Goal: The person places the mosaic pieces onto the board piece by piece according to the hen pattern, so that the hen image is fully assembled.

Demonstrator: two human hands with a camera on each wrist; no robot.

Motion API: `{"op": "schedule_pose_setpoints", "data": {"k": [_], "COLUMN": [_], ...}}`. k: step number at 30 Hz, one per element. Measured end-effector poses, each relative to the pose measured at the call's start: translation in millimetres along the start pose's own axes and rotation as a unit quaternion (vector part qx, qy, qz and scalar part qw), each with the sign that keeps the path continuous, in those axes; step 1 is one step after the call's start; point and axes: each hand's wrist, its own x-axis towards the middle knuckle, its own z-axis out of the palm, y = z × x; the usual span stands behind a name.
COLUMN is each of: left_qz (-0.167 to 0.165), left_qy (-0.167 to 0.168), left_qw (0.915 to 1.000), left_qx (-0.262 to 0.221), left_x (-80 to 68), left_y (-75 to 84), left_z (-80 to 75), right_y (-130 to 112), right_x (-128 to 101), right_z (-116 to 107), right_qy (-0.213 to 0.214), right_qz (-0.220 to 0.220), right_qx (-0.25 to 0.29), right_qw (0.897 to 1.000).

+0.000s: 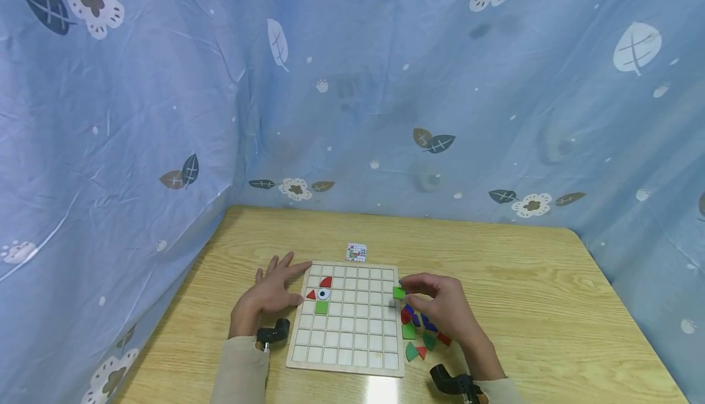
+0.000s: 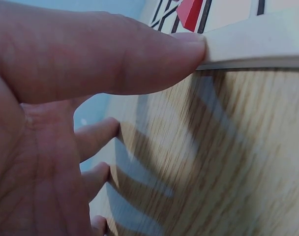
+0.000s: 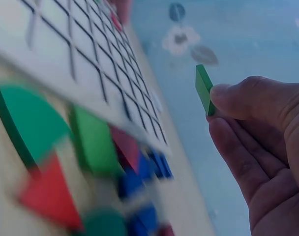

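A white grid board [image 1: 352,347] with a wooden rim lies on the table. On its upper left sit a red quarter-round tile [image 1: 326,282], a red triangle tile [image 1: 311,294], an eye tile [image 1: 324,294] and a green square tile [image 1: 322,307]. My left hand [image 1: 273,289] is spread at the board's left edge; in the left wrist view its thumb [image 2: 139,56] touches the rim. My right hand [image 1: 442,301] pinches another green square tile [image 3: 204,91] between thumb and fingers, above the board's right edge.
Right of the board lie loose tiles: a green square [image 1: 408,332], green quarter-rounds [image 1: 412,351], a red triangle [image 1: 421,352] and several blue pieces [image 1: 429,327]. A small pattern card [image 1: 356,252] lies behind the board. A blue curtain [image 1: 374,86] hangs behind the wooden table [image 1: 523,306].
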Motion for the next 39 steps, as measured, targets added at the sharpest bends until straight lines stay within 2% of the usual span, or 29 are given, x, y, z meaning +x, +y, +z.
{"op": "schedule_pose_setpoints", "data": {"k": [9, 18, 24, 28, 33, 39], "left_qz": [0.006, 0.001, -0.005, -0.005, -0.002, -0.001], "left_qy": [0.0, 0.0, 0.004, 0.003, 0.003, 0.004], "left_qw": [1.0, 1.0, 1.0, 1.0, 1.0, 1.0], "left_qx": [0.002, 0.002, 0.005, 0.004, 0.005, 0.007], "left_x": [0.6, 0.6, 1.3, 1.4, 1.5, 1.4], "left_y": [-0.5, 0.9, 1.6, -0.2, -1.9, -1.1], "left_z": [-0.3, 0.3, 0.2, 0.8, 1.0, -0.2], "right_y": [-12.7, -26.1, -35.8, -39.6, -39.9, -43.0], "right_x": [6.8, 12.9, 19.6, 22.2, 23.7, 24.0], "right_z": [49.0, 88.9, 109.4, 121.5, 133.6, 140.0], "right_qy": [-0.05, -0.102, -0.121, -0.132, -0.137, -0.134], "right_qz": [-0.041, -0.028, -0.03, -0.044, -0.094, -0.126], "right_qx": [0.037, 0.034, 0.035, 0.018, -0.002, -0.077], "right_qw": [0.997, 0.994, 0.992, 0.99, 0.986, 0.98]}}
